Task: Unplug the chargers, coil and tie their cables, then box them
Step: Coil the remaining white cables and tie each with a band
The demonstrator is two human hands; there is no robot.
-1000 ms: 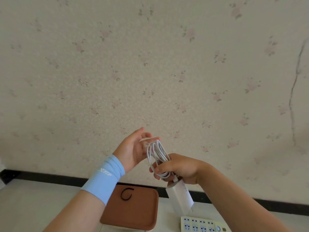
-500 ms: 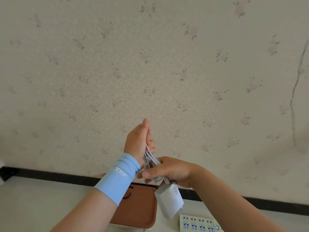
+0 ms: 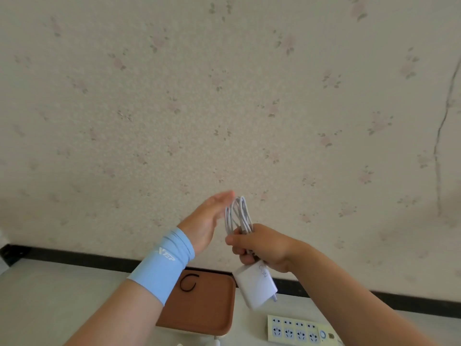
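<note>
Gripping the coiled white cable (image 3: 238, 216) mid-air is the right hand (image 3: 262, 245), fingers clamping the loops — white charger brick (image 3: 257, 285) hanging just below the fist. Left hand (image 3: 207, 221) is hovering beside the loops, fingers straight and blurred — brown tray (image 3: 212, 310) and power strip (image 3: 296, 330) lying on the table underneath.

Counter (image 3: 50, 295): an off-white, plain surface across the bottom of the frame, meeting the wall at a dark baseboard.
Tray (image 3: 207, 315): brown with rounded corners, lying flat at lower centre, its far edge near the baseboard.
Black loop (image 3: 180, 283): a thin open ring lying in the tray's far left part.
Power strip (image 3: 296, 329): pale yellow-white, lying flat at lower right just beside the tray, with a row of sockets facing up and a round button at its right end.
White bit (image 3: 215, 342): at the bottom edge, cut off and too small to identify.
</note>
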